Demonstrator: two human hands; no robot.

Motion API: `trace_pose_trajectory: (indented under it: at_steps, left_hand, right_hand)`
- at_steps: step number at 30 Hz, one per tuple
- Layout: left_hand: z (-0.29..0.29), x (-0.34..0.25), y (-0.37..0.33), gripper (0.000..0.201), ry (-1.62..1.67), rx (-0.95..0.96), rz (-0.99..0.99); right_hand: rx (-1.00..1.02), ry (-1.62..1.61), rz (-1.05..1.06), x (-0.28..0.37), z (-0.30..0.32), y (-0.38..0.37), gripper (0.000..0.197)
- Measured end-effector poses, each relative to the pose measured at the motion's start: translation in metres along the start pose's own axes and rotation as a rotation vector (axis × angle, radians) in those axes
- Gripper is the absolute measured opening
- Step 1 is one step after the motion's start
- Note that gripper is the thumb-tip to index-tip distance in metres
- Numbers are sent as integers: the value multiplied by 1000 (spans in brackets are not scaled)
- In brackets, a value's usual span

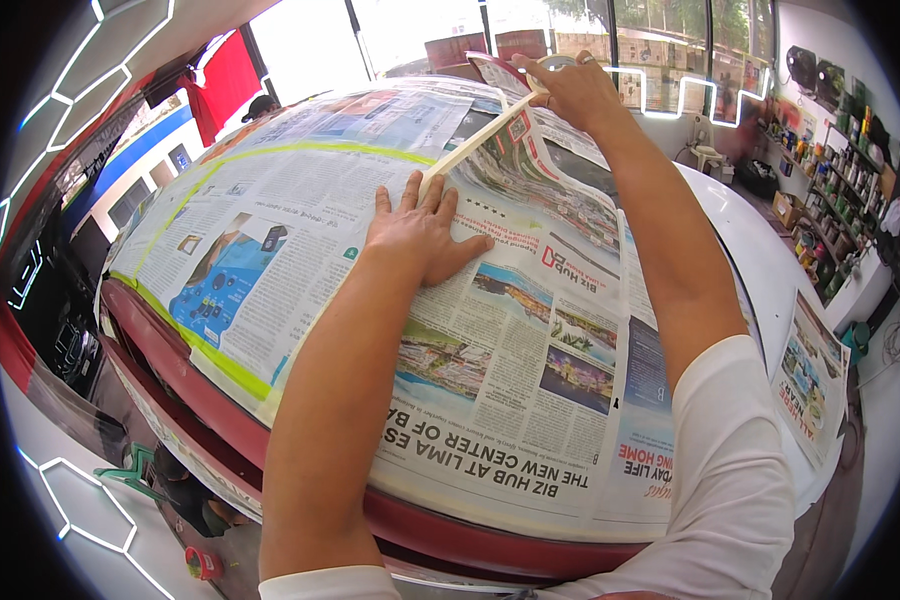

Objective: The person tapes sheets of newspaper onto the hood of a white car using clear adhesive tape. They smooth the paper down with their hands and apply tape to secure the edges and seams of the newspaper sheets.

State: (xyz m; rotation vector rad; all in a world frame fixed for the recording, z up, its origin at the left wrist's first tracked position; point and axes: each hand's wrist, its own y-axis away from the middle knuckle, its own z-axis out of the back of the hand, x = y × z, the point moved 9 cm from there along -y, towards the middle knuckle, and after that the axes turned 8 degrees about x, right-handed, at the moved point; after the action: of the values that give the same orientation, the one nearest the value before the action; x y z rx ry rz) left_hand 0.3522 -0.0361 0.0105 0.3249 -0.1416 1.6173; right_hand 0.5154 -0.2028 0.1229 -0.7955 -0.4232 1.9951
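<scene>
1. White sleeves lie nearest, at the lower edge.
2. Left hand: spread flat, grasping nothing, pressing newspaper draped over the red-edged car panel.
3. Right hand: curled round what seems a tape roll, partly hidden; a pale tape strip stretches between the hands.
4. Step, I judge: taping a paper seam. Next calls for keeping tension, then smoothing the strip down.
</scene>
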Motion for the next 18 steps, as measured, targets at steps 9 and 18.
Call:
trace_pose_trajectory:
  at_steps: [9, 18]
  left_hand:
    - [-1, 1, -1, 101, -5, 22, 5]
    - [0, 0, -1, 100, -16, 23, 7]
  right_hand:
    - [78, -75, 99, -25, -2, 1, 44]
    - [45, -69, 171, -30, -1, 15, 44]
